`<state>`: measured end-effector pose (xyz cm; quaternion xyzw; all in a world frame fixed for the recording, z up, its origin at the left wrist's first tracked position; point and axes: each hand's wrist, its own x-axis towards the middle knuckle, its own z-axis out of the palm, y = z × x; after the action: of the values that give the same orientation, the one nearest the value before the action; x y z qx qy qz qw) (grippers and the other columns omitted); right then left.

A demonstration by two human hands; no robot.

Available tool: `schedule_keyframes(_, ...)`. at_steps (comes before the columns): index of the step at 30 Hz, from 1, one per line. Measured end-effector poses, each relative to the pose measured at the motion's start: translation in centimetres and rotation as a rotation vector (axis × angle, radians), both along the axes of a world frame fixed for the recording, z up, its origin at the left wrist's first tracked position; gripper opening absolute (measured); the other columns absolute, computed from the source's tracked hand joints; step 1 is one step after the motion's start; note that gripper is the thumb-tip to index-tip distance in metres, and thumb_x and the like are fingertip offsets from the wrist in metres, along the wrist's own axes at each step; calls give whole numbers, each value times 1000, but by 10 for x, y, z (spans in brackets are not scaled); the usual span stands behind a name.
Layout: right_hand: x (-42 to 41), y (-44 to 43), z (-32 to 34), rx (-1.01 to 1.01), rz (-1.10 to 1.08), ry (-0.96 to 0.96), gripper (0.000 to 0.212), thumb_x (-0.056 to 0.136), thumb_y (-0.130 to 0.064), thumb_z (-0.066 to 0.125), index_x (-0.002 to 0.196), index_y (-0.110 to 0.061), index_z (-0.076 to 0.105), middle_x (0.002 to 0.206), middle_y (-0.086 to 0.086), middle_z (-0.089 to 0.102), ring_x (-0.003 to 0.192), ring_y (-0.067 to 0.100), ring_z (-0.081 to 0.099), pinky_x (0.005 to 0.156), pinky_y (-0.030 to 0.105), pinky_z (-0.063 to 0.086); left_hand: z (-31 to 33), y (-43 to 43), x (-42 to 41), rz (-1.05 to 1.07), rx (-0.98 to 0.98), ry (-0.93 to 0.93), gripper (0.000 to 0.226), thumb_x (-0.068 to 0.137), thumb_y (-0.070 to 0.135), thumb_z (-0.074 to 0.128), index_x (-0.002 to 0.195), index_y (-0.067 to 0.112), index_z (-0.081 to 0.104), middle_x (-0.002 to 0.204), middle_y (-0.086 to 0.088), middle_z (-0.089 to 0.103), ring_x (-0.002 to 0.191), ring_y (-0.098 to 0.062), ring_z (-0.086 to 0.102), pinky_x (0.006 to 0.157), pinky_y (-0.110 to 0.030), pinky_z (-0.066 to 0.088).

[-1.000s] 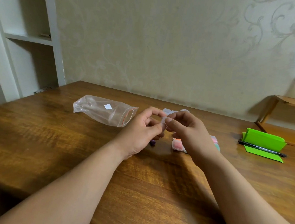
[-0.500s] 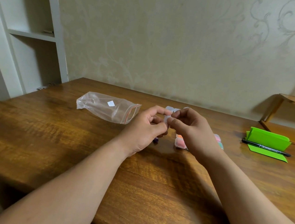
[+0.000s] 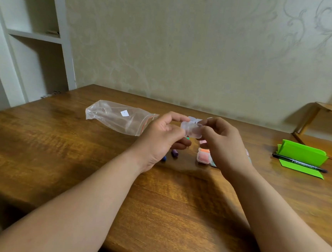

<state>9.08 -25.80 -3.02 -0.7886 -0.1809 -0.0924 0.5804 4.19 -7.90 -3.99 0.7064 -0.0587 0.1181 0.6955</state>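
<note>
Both hands hold a small clear plastic box (image 3: pixel 193 130) above the wooden table (image 3: pixel 59 140). My left hand (image 3: pixel 160 139) pinches its left side between thumb and fingers; my right hand (image 3: pixel 223 145) pinches its right side. The box's lid looks swung open. Below the hands, a clear box with orange contents (image 3: pixel 203 156) sits on the table, partly hidden by my right hand. Two small dark pieces, one purple (image 3: pixel 175 153) and one blue (image 3: pixel 164 158), lie beside my left hand.
An empty clear zip bag (image 3: pixel 119 117) lies at the left. More small clear boxes (image 3: pixel 192 119) peek out behind the hands. A green folded paper stand (image 3: pixel 302 153) with a black pen (image 3: pixel 298 163) sits at the right. White shelves (image 3: pixel 34 34) stand at the far left.
The clear box between my fingers has opened and now shows its square face. Both hands have shifted only slightly. The camera has drifted a little.
</note>
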Motion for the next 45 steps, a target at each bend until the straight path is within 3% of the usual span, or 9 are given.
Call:
schedule_keyframes(5,4,-1,-5,-102,-62,-54,13,105,-28,61,104,-24,74,86,-5,77,75,11,73,66,34,60,1,4,2,-76,-207,77,28,102,-4,63,130,3,61,114,-24,78,102,-39,79,90,-43,65)
schedule_keyframes(10,4,2,-1,-120,-29,-143,15,104,-35,65,103,-29,79,88,-10,77,79,10,70,71,35,58,1,-2,-6,-319,-169,193,42,102,-12,56,141,2,51,113,-22,77,98,-28,76,84,-33,66)
schedule_keyframes(13,5,16,7,-211,19,-185,15,103,-33,66,104,-29,80,96,-8,77,87,9,70,72,30,53,3,1,-9,-354,-145,208,46,103,-11,44,144,7,55,103,-15,71,80,-17,67,67,-27,56)
schedule_keyframes(16,7,31,21,-270,70,-223,16,104,-33,66,103,-28,81,94,-8,78,88,10,72,74,30,54,8,9,-5,-286,-293,213,34,113,20,39,139,6,56,90,-12,62,66,-18,54,57,-31,38)
schedule_keyframes(20,10,49,38,-274,125,-225,18,105,-32,65,110,-23,80,93,-10,78,88,7,74,78,33,60,9,20,4,-149,-403,231,60,114,56,37,138,8,65,90,-11,64,64,-18,55,51,-29,40)
schedule_keyframes(25,8,49,21,-124,21,-174,20,107,-34,61,106,-20,76,86,-9,73,80,10,68,67,28,52,15,32,2,7,-641,229,59,112,55,43,130,4,68,88,-7,74,66,-15,59,51,-24,45)
schedule_keyframes(29,9,35,-1,-245,-36,-156,15,106,-26,62,111,-22,76,95,-14,71,89,3,66,74,18,50,16,42,6,120,-806,229,54,111,56,45,124,8,70,86,-6,64,59,-13,53,50,-22,36)
schedule_keyframes(38,17,26,-9,-458,-163,-244,17,105,-21,61,116,-25,74,115,-6,71,98,12,65,88,36,59,28,42,14,91,-665,216,42,105,46,50,109,11,73,80,-4,61,60,-16,51,54,-26,34)
schedule_keyframes(45,21,28,-14,-551,-137,-248,19,104,-22,62,117,-26,75,112,-8,71,96,9,62,79,27,52,20,55,20,73,-615,219,49,106,44,47,125,9,76,103,-10,71,83,-20,64,69,-32,57)
